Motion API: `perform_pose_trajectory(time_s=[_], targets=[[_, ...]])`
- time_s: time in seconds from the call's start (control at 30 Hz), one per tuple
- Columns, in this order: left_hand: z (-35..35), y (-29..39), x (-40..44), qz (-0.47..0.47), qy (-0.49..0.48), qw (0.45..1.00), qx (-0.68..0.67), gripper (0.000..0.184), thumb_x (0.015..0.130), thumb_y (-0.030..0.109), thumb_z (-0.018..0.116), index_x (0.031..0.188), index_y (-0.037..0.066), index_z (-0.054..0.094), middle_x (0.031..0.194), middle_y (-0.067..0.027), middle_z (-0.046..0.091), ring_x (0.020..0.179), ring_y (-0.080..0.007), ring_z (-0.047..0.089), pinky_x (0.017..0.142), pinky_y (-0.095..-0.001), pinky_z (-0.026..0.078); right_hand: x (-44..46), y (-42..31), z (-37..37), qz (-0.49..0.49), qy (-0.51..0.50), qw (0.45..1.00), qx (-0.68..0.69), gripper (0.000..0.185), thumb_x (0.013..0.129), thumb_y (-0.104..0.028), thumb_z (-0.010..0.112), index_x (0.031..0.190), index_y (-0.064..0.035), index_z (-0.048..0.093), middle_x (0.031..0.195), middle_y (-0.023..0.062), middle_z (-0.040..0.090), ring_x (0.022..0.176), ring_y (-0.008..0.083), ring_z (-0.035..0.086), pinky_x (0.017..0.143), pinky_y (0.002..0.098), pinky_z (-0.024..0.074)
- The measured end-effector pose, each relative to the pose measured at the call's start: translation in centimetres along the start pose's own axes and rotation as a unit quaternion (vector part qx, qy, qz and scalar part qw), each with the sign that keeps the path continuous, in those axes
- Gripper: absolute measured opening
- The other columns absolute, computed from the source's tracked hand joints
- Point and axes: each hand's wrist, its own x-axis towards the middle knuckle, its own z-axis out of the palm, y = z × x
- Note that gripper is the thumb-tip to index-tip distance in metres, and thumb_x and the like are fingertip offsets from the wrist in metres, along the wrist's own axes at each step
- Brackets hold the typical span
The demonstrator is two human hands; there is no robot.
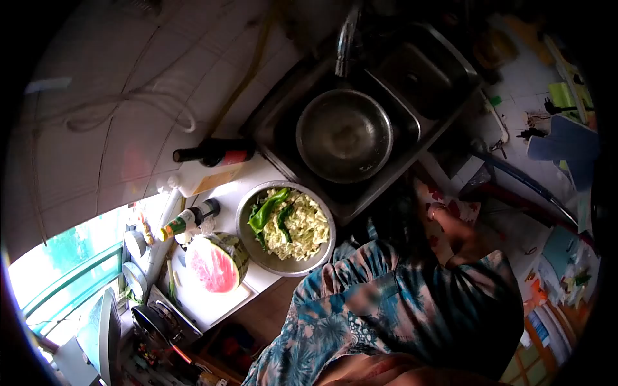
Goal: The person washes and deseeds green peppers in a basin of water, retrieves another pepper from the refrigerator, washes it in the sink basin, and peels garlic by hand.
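My right hand [452, 226] reaches out of a patterned sleeve at the right, low beside the sink front. It is against a pale cloth with red flowers [428, 193]; its fingers are too dark and small to tell whether they grip it. My left hand is out of view. Nearest in front of my body stands a metal bowl [242, 239] of chopped pale cabbage [306, 225], with green peppers [261, 215] lying on top. A large metal basin [344, 136] sits in the left sink compartment under the faucet [345, 45].
A cut watermelon [215, 264] lies on the white counter beside the bowl. Behind it are a dark wine bottle [215, 153] and a smaller sauce bottle [190, 219]. A black pan [151, 321] is at the lower left, near the bright window [71, 257].
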Motion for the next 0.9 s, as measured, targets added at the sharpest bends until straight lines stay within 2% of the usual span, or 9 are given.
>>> perform_pose_trajectory(time_s=[0.2, 0.4, 0.6, 0.9], targets=[[9.1, 7.3, 1.6, 0.044, -0.116, 0.992, 0.004, 0.043, 0.087, 0.029, 0.062, 0.117, -0.002, 0.054, 0.106, -0.0169, 0.06, 0.097, -0.0267, 0.054, 0.086, -0.0371, 0.042, 0.8, 3.6, -1.8, 0.021, -0.015, 0.999, 0.033, 0.031, 0.087, -0.028, 0.059, 0.106, -0.0041, 0.065, 0.102, 0.0209, 0.065, 0.093, 0.0362, 0.062, 0.082, 0.0429, 0.0495], [14.9, 10.8, 3.8, 0.083, -0.18, 0.98, 0.006, 0.046, 0.087, 0.029, 0.061, 0.12, -0.001, 0.052, 0.11, -0.0189, 0.058, 0.102, -0.0294, 0.052, 0.09, -0.039, 0.041, 2.1, 6.4, -2.4, 0.035, -0.019, 0.998, 0.045, 0.034, 0.088, -0.031, 0.058, 0.107, -0.0035, 0.065, 0.105, 0.0211, 0.064, 0.095, 0.0367, 0.061, 0.083, 0.0428, 0.0491], [18.1, 9.7, 8.2, 0.101, -0.176, 0.979, 0.021, 0.048, 0.087, 0.029, 0.06, 0.123, -0.001, 0.051, 0.115, -0.0208, 0.056, 0.107, -0.032, 0.051, 0.093, -0.041, 0.04, 4.1, 9.2, -2.5, 0.041, -0.025, 0.998, 0.035, 0.036, 0.089, -0.033, 0.057, 0.107, -0.0029, 0.065, 0.107, 0.0212, 0.063, 0.098, 0.0372, 0.061, 0.084, 0.0427, 0.0488], [20.4, 2.8, 19.2, 0.191, -0.111, 0.97, 0.099, 0.052, 0.087, 0.03, 0.058, 0.128, 0.0, 0.048, 0.122, -0.0237, 0.054, 0.114, -0.0359, 0.049, 0.098, -0.044, 0.038, 10.8, 15.1, -0.2, 0.053, 0.004, 0.998, 0.017, 0.04, 0.09, -0.037, 0.055, 0.108, -0.002, 0.064, 0.112, 0.0213, 0.063, 0.101, 0.038, 0.059, 0.086, 0.0425, 0.0482]])
